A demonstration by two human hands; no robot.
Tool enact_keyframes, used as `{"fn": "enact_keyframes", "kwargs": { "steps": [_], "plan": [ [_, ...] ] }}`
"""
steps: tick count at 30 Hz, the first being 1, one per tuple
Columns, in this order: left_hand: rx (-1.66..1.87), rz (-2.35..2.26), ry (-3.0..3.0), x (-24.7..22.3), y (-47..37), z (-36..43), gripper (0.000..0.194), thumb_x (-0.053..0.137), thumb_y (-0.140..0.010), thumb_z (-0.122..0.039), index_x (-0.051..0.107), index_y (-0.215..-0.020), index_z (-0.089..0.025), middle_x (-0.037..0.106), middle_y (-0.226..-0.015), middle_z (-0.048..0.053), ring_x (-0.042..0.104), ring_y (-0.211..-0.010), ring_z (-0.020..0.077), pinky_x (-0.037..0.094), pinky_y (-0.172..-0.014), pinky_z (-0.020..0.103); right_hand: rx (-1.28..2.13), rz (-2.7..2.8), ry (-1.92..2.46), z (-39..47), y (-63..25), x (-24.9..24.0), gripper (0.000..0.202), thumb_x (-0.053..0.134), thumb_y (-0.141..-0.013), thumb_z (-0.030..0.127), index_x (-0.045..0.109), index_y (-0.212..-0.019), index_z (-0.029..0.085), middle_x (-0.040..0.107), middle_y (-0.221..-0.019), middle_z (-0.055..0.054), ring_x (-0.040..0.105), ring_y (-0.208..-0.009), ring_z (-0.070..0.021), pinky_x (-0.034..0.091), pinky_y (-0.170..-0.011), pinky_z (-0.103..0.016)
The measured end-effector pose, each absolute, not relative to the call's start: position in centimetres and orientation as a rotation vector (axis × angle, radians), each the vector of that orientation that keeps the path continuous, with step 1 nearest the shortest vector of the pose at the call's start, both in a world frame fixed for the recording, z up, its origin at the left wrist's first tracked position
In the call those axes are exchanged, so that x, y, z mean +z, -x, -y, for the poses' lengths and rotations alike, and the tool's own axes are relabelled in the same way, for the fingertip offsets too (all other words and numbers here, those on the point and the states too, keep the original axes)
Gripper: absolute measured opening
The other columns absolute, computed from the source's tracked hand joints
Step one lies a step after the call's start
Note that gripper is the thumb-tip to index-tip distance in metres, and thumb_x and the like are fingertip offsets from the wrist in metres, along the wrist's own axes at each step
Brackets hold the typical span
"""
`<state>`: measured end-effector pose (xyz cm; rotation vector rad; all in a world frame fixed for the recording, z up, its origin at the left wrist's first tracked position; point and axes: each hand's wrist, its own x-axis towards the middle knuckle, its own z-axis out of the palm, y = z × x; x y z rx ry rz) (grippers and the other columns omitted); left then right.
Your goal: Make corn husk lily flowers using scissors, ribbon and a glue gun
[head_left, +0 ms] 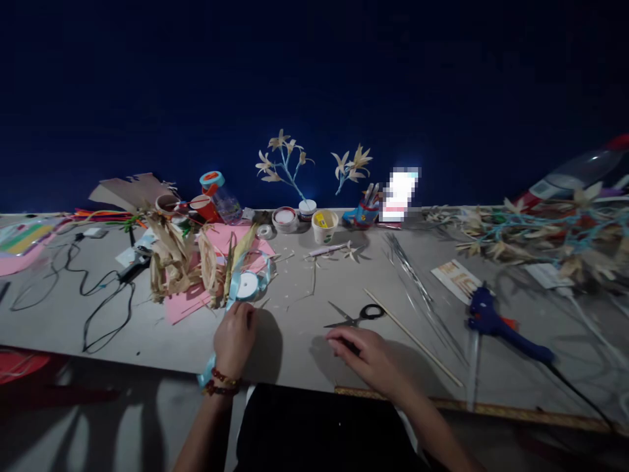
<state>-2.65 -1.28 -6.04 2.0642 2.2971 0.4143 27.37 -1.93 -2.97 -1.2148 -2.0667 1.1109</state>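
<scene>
Light-blue ribbon on a round white spool (247,285) lies on the grey table (299,334), just beyond the fingers of the left hand (234,337) and well to the left of the right hand (366,357).

Nearest the viewer, both bare hands rest over the front part of the table, apart from each other. The left, with a beaded bracelet (223,387) at its wrist, curls its fingers at the ribbon's loose end, which runs away from them to the spool; whether they grip it cannot be told. The right hand's fingers bend loosely leftward, close together, and whether they hold anything is unclear.

Just past the right hand lie black-handled metal scissors (354,322), blades parted, their long axis running left to right with the tips pointing left. The right hand is the nearer one to them. A thin pale stick (413,337) slants beside them.

Farther back, left of the spool, are tan dried husks (171,262) on pink paper; at the rear, pale artificial flowers on blue stems (287,164) stand before a dark blue wall (314,78).
</scene>
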Motion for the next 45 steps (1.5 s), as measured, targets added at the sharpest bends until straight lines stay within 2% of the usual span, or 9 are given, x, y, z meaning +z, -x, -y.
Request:
{"fn": "enact_keyframes", "kwargs": {
  "steps": [5, 9, 12, 18, 23, 36, 40, 43, 45],
  "plan": [
    [0.712, -2.082, -2.001, -4.8, 1.2, 1.5, 0.014, 0.049, -0.092, -0.024, 0.06, -0.086, -0.02, 0.063, -0.084, 0.006, 0.059, -0.074, 0.0207, 0.043, -0.069, 0.032, 1.169, 1.972, 1.245, 2.1, -27.6, -3.1, 0.024, 0.051, -0.097, 0.037, 0.069, -0.102, 0.024, 0.074, -0.091, -0.004, 0.068, -0.084, -0.0195, 0.05, -0.07, -0.028],
    [0.823, -1.498, -1.568, -2.8, -2.4, 2.0, 0.017, 0.054, -0.091, -0.034, 0.061, -0.089, -0.019, 0.062, -0.075, 0.002, 0.053, -0.064, 0.0146, 0.04, -0.06, 0.025, 1.338, 1.708, 1.22, 2.0, -26.2, -3.5, 0.022, 0.057, -0.093, 0.039, 0.068, -0.104, 0.023, 0.071, -0.089, -0.003, 0.066, -0.078, -0.0171, 0.051, -0.065, -0.025],
    [0.825, -1.18, -1.264, -1.9, -5.3, 2.3, 0.018, 0.061, -0.085, -0.035, 0.059, -0.081, -0.018, 0.057, -0.068, -0.001, 0.048, -0.058, 0.0109, 0.035, -0.055, 0.022, 1.49, 1.449, 1.12, 1.8, -24.8, -3.5, 0.026, 0.065, -0.086, 0.043, 0.065, -0.102, 0.021, 0.068, -0.086, -0.002, 0.061, -0.065, -0.0129, 0.05, -0.057, -0.023],
    [0.845, -0.963, -1.031, -1.3, -7.6, 2.2, 0.018, 0.065, -0.082, -0.031, 0.058, -0.076, -0.016, 0.057, -0.068, -0.001, 0.043, -0.055, 0.008, 0.034, -0.053, 0.021, 1.572, 1.227, 1.058, 1.9, -24.6, -2.2, 0.028, 0.069, -0.084, 0.046, 0.064, -0.081, 0.018, 0.061, -0.066, 0.003, 0.054, -0.055, -0.0092, 0.045, -0.053, -0.021],
    [0.811, -0.908, -0.964, -1.2, -7.9, 2.1, 0.021, 0.067, -0.083, -0.033, 0.058, -0.076, -0.015, 0.057, -0.068, 0.0, 0.043, -0.055, 0.0083, 0.034, -0.054, 0.021, 1.614, 1.147, 1.047, 2.1, -25.6, -2.1, 0.029, 0.065, -0.086, 0.047, 0.066, -0.083, 0.018, 0.064, -0.069, 0.001, 0.054, -0.054, -0.0096, 0.044, -0.052, -0.022],
    [0.762, -1.003, -1.067, -1.5, -6.8, 5.1, 0.025, 0.07, -0.083, -0.037, 0.058, -0.085, -0.016, 0.063, -0.081, 0.002, 0.056, -0.075, 0.0132, 0.042, -0.069, 0.024, 1.49, 1.536, 1.146, 3.4, -25.1, -2.9, 0.033, 0.056, -0.093, 0.048, 0.064, -0.08, 0.019, 0.064, -0.069, 0.0, 0.058, -0.061, -0.0121, 0.047, -0.059, -0.022],
    [0.804, -1.092, -1.112, -1.1, -4.7, 5.4, 0.024, 0.068, -0.083, -0.038, 0.058, -0.082, -0.016, 0.065, -0.076, 0.003, 0.058, -0.071, 0.0138, 0.044, -0.063, 0.024, 1.432, 1.67, 1.14, 3.5, -24.5, -2.2, 0.025, 0.055, -0.094, 0.042, 0.067, -0.09, 0.021, 0.066, -0.072, 0.0, 0.06, -0.062, -0.0128, 0.048, -0.06, -0.023],
    [1.084, -1.47, -1.173, -0.6, 0.5, 5.7, 0.022, 0.067, -0.082, -0.038, 0.06, -0.083, -0.018, 0.062, -0.072, 0.001, 0.057, -0.065, 0.0139, 0.045, -0.058, 0.024, 1.354, 1.756, 1.142, 3.4, -24.9, -2.1, 0.023, 0.055, -0.094, 0.04, 0.067, -0.104, 0.023, 0.07, -0.083, -0.002, 0.064, -0.07, -0.0153, 0.05, -0.062, -0.024],
    [1.361, -1.885, -1.149, -0.3, 5.2, 6.6, 0.022, 0.065, -0.081, -0.039, 0.061, -0.09, -0.02, 0.063, -0.074, 0.001, 0.057, -0.065, 0.0149, 0.046, -0.059, 0.025, 1.304, 1.775, 1.177, 3.4, -25.4, -2.4, 0.024, 0.054, -0.094, 0.042, 0.067, -0.101, 0.023, 0.07, -0.085, -0.004, 0.065, -0.075, -0.0171, 0.051, -0.063, -0.025]
  ]
}}
